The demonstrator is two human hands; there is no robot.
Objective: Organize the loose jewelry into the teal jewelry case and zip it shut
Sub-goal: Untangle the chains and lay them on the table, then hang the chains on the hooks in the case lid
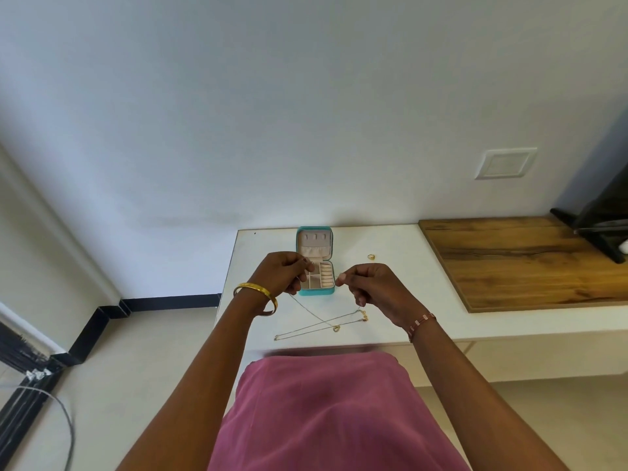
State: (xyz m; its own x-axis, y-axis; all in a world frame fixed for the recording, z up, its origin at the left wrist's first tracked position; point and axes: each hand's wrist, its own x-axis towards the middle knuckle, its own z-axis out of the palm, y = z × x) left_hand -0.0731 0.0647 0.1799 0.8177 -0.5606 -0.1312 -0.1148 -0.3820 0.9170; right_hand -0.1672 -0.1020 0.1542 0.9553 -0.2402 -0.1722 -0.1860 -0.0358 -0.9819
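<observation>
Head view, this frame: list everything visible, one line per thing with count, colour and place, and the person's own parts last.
jewelry case: one, teal with pale pink lining, open on the white table, at its back.
necklace chains: apparently two, thin, gold; one lies on the table near its front edge, one is lifted by both hands.
ring: one, gold, on the table right of the case.
white table: one, against the wall.
wooden board: one, brown, on the table's right part.
wall plate: one, white, on the wall.
bangle: one, gold, on the left wrist.
bracelet: one, pink, on the right wrist.
left hand: pinches a chain.
right hand: pinches a chain.
</observation>
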